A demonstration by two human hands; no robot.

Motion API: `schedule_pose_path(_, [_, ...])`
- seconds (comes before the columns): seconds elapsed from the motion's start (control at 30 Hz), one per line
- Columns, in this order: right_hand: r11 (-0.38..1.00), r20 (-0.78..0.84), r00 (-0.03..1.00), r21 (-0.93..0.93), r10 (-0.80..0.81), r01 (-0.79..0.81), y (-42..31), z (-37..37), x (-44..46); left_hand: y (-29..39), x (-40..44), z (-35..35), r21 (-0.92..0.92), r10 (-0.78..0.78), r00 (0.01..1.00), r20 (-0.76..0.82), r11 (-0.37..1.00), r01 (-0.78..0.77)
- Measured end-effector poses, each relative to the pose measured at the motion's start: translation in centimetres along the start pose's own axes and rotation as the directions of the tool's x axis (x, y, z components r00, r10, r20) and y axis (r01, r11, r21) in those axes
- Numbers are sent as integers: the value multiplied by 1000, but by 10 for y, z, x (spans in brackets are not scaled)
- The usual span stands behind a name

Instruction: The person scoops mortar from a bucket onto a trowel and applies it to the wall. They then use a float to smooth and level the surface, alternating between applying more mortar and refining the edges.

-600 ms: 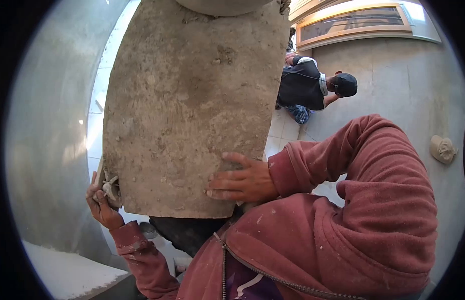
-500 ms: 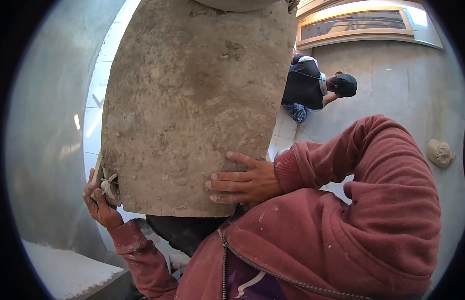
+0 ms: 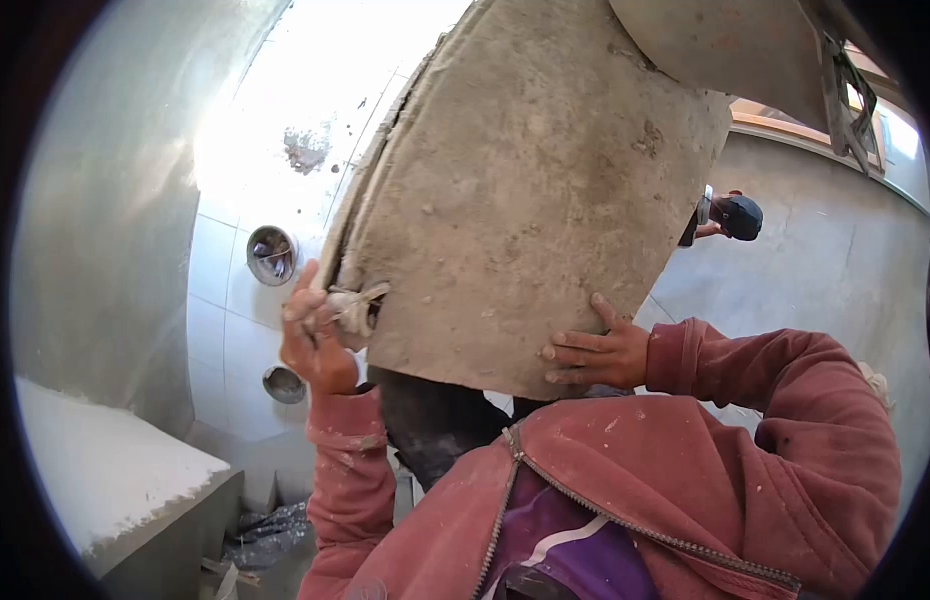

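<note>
A large board [image 3: 505, 200], caked with dry grey-brown dust, slants up in front of my body. Its left side shows layered edges. At the lower left corner, a pale knotted tie [image 3: 353, 308] passes through a hole. My left hand [image 3: 320, 340] is closed around the board's left edge by this knot, with the thumb near the tie. Flat against the lower right of the board lies my right hand [image 3: 605, 352], its fingers spread.
Two buckets [image 3: 272, 256] stand on the white tiled floor [image 3: 220, 350] to the left. A white-topped ledge [image 3: 105, 470] is at lower left. A rounded panel [image 3: 730, 50] overlaps the board's far end. Beyond the right edge is a person in a dark cap [image 3: 742, 217].
The board now appears tilted and shifted right, and more floor with the buckets shows at left. Both hands keep their places on the board. More of the rounded panel has come into view.
</note>
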State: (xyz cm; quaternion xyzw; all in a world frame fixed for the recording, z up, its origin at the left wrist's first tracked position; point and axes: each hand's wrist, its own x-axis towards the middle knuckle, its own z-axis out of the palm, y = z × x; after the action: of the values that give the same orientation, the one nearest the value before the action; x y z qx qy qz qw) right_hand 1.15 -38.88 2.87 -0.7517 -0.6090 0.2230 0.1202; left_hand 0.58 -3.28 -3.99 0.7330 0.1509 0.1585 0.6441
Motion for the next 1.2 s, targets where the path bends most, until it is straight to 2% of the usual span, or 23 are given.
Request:
schedule_pose_path(0.03, [994, 3, 1000, -105, -11, 11, 2, 0, -1, 2, 2, 3, 7, -6, 1000, 14, 1000, 5])
schedule_pose_path(0.07, [997, -7, 1000, -76, 13, -13, -7, 5, 6, 9, 0, -9, 91, 50, 998, 28, 994, -53])
schedule_pose_path(0.3, [994, -12, 999, -102, 38, -39, -10, 14, 3, 20, 3, -14, 103, 39, 990, 134, 993, -54])
schedule_pose_path(0.33, [993, -22, 998, -107, 52, -54, -11, 13, 3, 21, 2, -15, 148, 24, 988, 151, 988, -47])
schedule_pose_path(0.4, [981, 68, 996, -191, 49, -35, -14, 11, 1, 22, 2, -19, 258, 32, 979, 204, 962, -85])
schedule_pose_path(0.43, [977, 55, 996, -205, 67, -54, -15, 7, 2, 24, 2, -20, 247, 53, 974, 218, 963, -108])
schedule_pose_path(0.5, [994, 161, 984, -87, 75, -61, -15, 2, 5, 23, 4, -19, 279, 12, 973, 228, 957, -77])
schedule_pose_path(0.6, [983, 137, 985, -162, 106, -83, -18, 8, 6, 20, 6, -24, 286, 49, 960, 276, 949, -131])
schedule_pose_path(0.73, [985, 107, 988, -149, 108, -91, -18, 1, 7, 20, 13, -25, 300, 58, 944, 324, 940, -160])
schedule_pose_path(0.8, [984, 127, 978, 49, 163, -170, -28, -2, 12, 19, 10, -29, 306, 45, 934, 355, 938, -162])
schedule_pose_path(0.83, [979, 196, 961, 14, 197, -203, -38, -14, 24, 16, 7, -32, 297, 30, 927, 374, 943, -151])
schedule_pose_path(0.87, [974, 266, 937, -21, 225, -228, -46, -29, 43, 15, 2, -37, 332, -68, 927, 369, 941, -63])
schedule_pose_path(0.93, [964, 122, 956, -40, 265, -263, -41, -54, 87, 26, 9, -32, 382, -173, 919, 355, 924, 27])
schedule_pose_path(0.97, [953, -24, 954, -34, 299, -300, -34, -67, 114, 31, 11, -34, 370, -142, 923, 358, 929, -1])
schedule_pose_path(1.0, [946, -173, 934, -33, 312, -322, -22, -80, 142, 30, 11, -36, 419, -183, 914, 362, 908, 16])
schedule_pose_path(1.03, [951, -266, 919, -25, 292, -310, -7, -99, 168, 27, 13, -34, 471, -227, 908, 353, 882, 37])
schedule_pose_path(1.07, [955, -354, 893, -4, 278, -298, 2, -122, 194, 26, 18, -30, 468, -202, 918, 342, 883, 20])
schedule_pose_path(1.13, [969, -177, 967, -131, 185, -209, 23, -178, 234, 29, 10, -32, 411, -307, 891, 333, 898, 156])
schedule_pose_path(1.17, [975, -127, 972, -74, 198, -208, 22, -228, 235, 32, 6, -34, 409, -305, 892, 334, 899, 154])
schedule_pose_path(1.2, [960, -107, 956, -34, 273, -278, 31, -252, 246, 35, 8, -31, 404, -311, 894, 323, 899, 167])
